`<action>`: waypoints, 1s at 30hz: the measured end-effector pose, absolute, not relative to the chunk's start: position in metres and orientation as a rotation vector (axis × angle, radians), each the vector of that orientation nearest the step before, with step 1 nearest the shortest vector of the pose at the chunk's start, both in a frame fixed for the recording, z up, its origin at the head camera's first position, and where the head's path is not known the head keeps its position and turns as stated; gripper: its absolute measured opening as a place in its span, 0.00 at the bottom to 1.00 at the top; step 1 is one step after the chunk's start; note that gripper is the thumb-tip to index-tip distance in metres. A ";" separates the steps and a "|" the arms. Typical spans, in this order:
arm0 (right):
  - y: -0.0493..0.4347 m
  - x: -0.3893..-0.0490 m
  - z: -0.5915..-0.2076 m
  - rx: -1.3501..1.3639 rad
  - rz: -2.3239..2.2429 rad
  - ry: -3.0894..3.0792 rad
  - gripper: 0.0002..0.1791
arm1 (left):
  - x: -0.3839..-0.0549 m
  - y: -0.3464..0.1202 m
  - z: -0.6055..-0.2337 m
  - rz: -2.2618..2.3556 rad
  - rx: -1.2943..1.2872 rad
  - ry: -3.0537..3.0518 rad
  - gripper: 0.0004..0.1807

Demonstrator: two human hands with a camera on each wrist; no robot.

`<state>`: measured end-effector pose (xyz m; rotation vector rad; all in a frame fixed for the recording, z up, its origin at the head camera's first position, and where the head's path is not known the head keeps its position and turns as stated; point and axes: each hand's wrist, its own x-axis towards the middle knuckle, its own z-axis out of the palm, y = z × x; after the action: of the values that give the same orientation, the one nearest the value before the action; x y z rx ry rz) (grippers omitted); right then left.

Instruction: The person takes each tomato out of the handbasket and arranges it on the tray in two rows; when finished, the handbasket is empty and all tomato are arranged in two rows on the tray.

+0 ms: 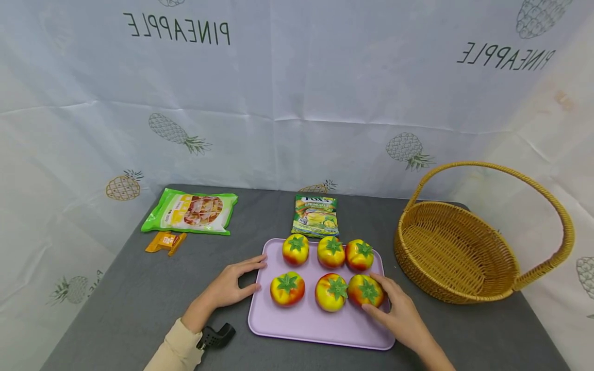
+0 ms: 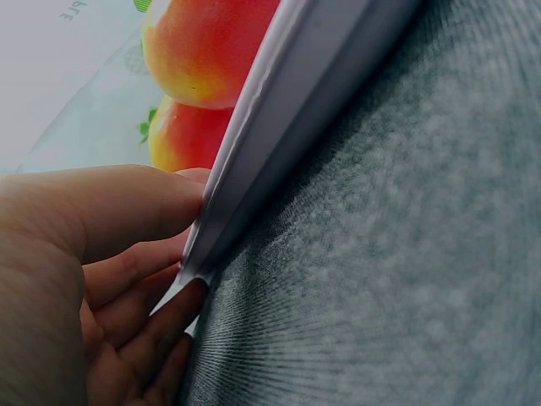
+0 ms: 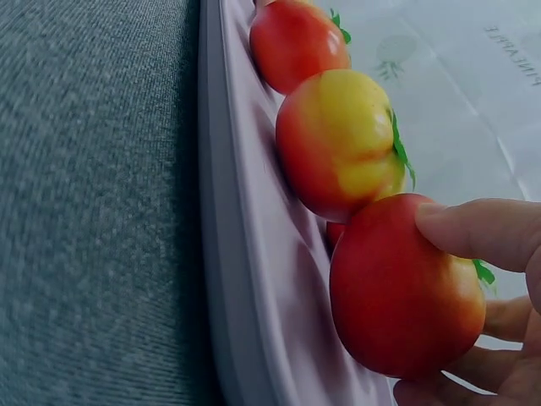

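Note:
A lilac tray [image 1: 315,330] holds several red-and-yellow tomatoes with green leafy tops, three at the back and three in front. My right hand [image 1: 398,312] grips the front-right tomato [image 1: 365,290], thumb on the near side and fingers around the far side. In the right wrist view, that tomato [image 3: 406,292] sits between thumb and fingers, close against the front-middle tomato [image 3: 342,144]. At the tray's left rim, my left hand [image 1: 229,283] touches the edge with thumb and fingertips, fingers fairly straight. The left wrist view shows the thumb [image 2: 144,199] against the tray wall [image 2: 279,118].
A wicker basket [image 1: 445,252] with a tall handle stands right of the tray. Behind the tray lies a green-yellow FOX'S packet [image 1: 315,216]. A green-and-white food bag [image 1: 190,211] and a small orange packet [image 1: 166,242] lie at left on the grey table [image 1: 139,309].

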<state>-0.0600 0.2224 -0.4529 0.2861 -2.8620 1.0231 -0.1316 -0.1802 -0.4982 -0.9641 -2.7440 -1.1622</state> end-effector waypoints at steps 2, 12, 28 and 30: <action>0.222 -0.061 -0.452 0.285 1.028 -2.869 0.37 | -0.131 -0.180 -0.498 -1.163 -0.961 -2.744 0.26; 0.223 -0.061 -0.455 0.292 1.035 -2.900 0.39 | -0.131 -0.180 -0.498 -1.167 -0.949 -2.748 0.26; 0.225 -0.064 -0.451 0.273 1.101 -2.952 0.44 | -0.130 -0.180 -0.498 -1.179 -0.964 -2.732 0.26; 0.225 -0.063 -0.452 0.273 1.102 -2.953 0.45 | -0.130 -0.180 -0.497 -1.182 -0.964 -2.734 0.26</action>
<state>-0.0634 0.2254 -0.4516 0.2726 -2.9534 1.1020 -0.1304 -0.1796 -0.4974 -0.9642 -2.7340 -1.1821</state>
